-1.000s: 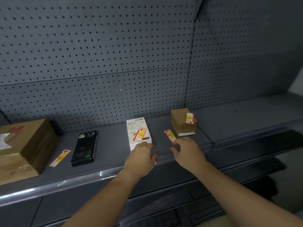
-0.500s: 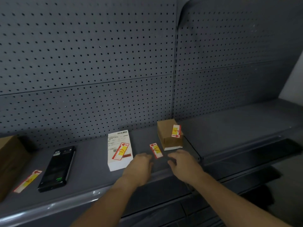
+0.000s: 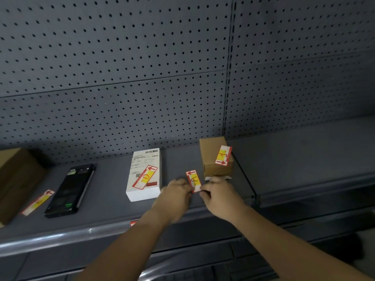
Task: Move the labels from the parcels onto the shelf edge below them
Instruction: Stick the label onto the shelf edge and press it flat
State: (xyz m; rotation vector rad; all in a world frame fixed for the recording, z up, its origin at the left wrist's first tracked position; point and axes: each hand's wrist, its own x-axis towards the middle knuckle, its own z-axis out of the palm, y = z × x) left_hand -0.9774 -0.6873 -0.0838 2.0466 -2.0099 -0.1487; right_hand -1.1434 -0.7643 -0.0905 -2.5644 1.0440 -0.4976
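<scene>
A loose red, white and yellow label point(image 3: 193, 180) lies on the grey shelf between two parcels. My left hand point(image 3: 175, 196) and my right hand point(image 3: 219, 194) meet at its near end, fingertips pinching it from both sides. To the left lies a flat white parcel point(image 3: 142, 192) with a label point(image 3: 145, 177) stuck slantwise on top. Behind my right hand stands a small brown parcel point(image 3: 211, 151) with a label point(image 3: 223, 155) on its right top corner. A red scrap of a label point(image 3: 133, 222) shows on the shelf edge point(image 3: 60, 237) beside my left forearm.
A black handheld device point(image 3: 70, 189) lies left of the white parcel. Another loose label point(image 3: 38, 202) sits beside it, next to a large brown box point(image 3: 17, 179) at the far left. A perforated back panel point(image 3: 121, 78) rises behind. The shelf continues to the right.
Both hands have moved up from the shelf's front edge to the near end of the loose label and closed on it. The view has shifted left and closer.
</scene>
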